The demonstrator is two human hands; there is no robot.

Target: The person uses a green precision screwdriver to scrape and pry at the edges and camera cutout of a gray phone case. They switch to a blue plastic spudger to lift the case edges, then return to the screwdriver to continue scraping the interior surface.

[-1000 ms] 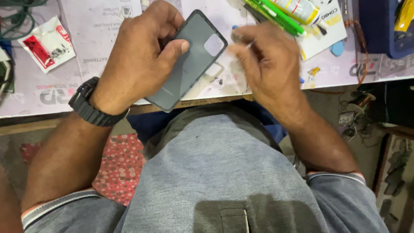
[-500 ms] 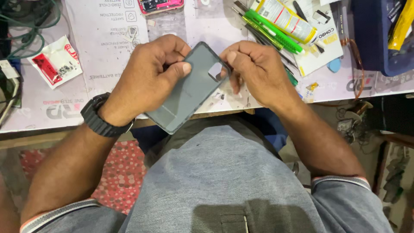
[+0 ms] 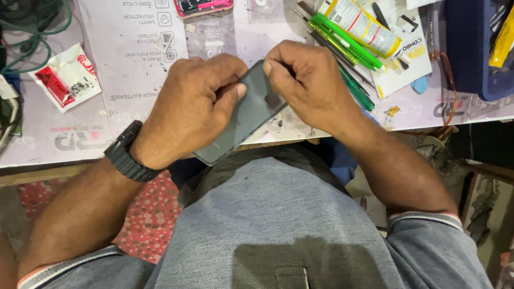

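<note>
Two hands on one dark phone back cover (image 3: 243, 120), held tilted above near edge of table (image 3: 134, 69), over lap. Left hand (image 3: 187, 109) wrapped round cover's left side, fingers (image 3: 227, 96) closed tight, thumb pressed on its dark face. Right hand (image 3: 308, 83) curled over upper right corner, fingers bent shut, pinching there; exact contact hidden. Black wristwatch (image 3: 126, 155) on left wrist. Green pens (image 3: 342, 35) and yellow tube (image 3: 361, 24) just beyond right hand. Red-and-white packet (image 3: 67, 77) well left. Pink phone (image 3: 203, 6) at top edge.
</note>
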